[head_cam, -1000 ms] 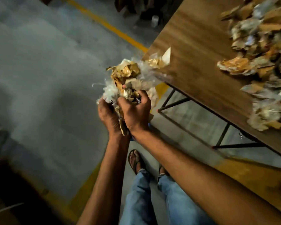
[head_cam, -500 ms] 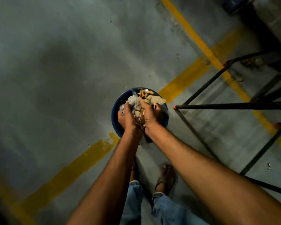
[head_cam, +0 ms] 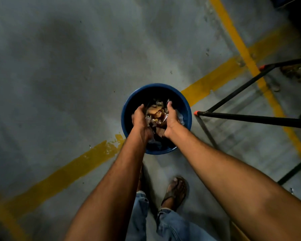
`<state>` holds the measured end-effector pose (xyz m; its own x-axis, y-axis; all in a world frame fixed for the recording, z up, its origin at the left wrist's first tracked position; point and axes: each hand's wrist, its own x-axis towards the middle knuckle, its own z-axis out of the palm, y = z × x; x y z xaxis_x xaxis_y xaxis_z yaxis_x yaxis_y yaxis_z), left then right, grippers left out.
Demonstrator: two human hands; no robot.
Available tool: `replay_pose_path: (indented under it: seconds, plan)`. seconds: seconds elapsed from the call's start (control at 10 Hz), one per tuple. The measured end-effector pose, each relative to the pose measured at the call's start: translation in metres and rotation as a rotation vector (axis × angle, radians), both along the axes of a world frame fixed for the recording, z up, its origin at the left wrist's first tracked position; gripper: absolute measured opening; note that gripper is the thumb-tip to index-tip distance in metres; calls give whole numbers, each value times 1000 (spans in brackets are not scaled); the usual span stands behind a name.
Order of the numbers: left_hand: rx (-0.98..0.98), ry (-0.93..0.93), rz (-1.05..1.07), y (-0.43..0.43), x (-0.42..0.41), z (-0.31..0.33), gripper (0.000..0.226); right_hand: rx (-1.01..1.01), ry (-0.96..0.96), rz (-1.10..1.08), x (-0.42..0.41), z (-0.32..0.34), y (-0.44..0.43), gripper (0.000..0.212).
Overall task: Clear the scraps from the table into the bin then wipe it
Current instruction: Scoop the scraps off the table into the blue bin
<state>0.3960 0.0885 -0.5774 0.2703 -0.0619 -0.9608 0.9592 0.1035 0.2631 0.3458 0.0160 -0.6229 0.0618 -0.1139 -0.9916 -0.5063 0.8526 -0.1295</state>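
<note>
A round blue bin (head_cam: 156,86) stands on the concrete floor below me. Both my hands are inside its mouth, a hand's width apart. My left hand (head_cam: 139,118) is on the left side and my right hand (head_cam: 171,119) on the right, fingers loosened and pointing down into the bin. Between them lies a bunch of brown paper and clear plastic scraps (head_cam: 156,113), dropping into the dark inside of the bin. The table top is out of view.
Black metal table legs (head_cam: 250,117) with orange end caps stand just right of the bin. Yellow painted lines (head_cam: 214,79) cross the grey floor. My sandalled foot (head_cam: 176,190) and jeans are just below the bin.
I have turned from the table down to the bin. The hands, which were squeezing the scrap bundle together, have moved apart and let it go into the bin.
</note>
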Motion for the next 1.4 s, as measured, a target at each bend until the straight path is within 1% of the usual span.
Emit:
replay_pose_path:
  seconds: [0.1, 0.2, 0.3, 0.4, 0.5, 0.6, 0.7, 0.8, 0.9, 1.0, 1.1, 1.2, 1.3, 1.4]
  plan:
    - [5, 24, -1, 11, 6, -20, 73, -52, 116, -8, 3, 30, -12, 55]
    - [-14, 65, -23, 14, 5, 6, 68, -127, 159, -69, 11, 97, -11, 35]
    - [10, 42, -27, 10, 8, 77, 43, -171, 91, -183, 9, 137, -13, 39]
    - [35, 13, -61, 5, 6, 161, 22, -204, -6, -202, 0, 197, -16, 31]
    - [23, -33, -24, 1, -2, 229, 22, -235, -54, -212, -16, 265, -11, 14]
    - [19, -54, 51, -2, -7, 259, 24, -263, -66, -197, -26, 305, -6, 9]
    - [-17, -80, 122, -6, -13, 304, 30, -301, -129, -143, -36, 357, 4, 7]
    - [-79, -93, 162, -9, -28, 378, 35, -358, -332, -26, -50, 441, 23, 10]
    - [-124, -114, 149, -15, -38, 423, 38, -445, -441, 29, -61, 493, 33, 8]
    - [-199, -180, 113, -37, -54, 479, 39, -592, -537, 31, -84, 555, 28, 14]
    - [-310, -220, 10, -69, -85, 536, 39, -739, -548, -48, -116, 606, 3, 13]
    - [-366, -228, -100, -93, -112, 567, 38, -841, -507, -107, -144, 624, -18, 17]
    - [-390, -252, -177, -114, -136, 586, 37, -921, -456, -166, -171, 632, -40, 16]
    - [-411, -325, -302, -145, -181, 598, 34, -1024, -358, -310, -225, 639, -77, 9]
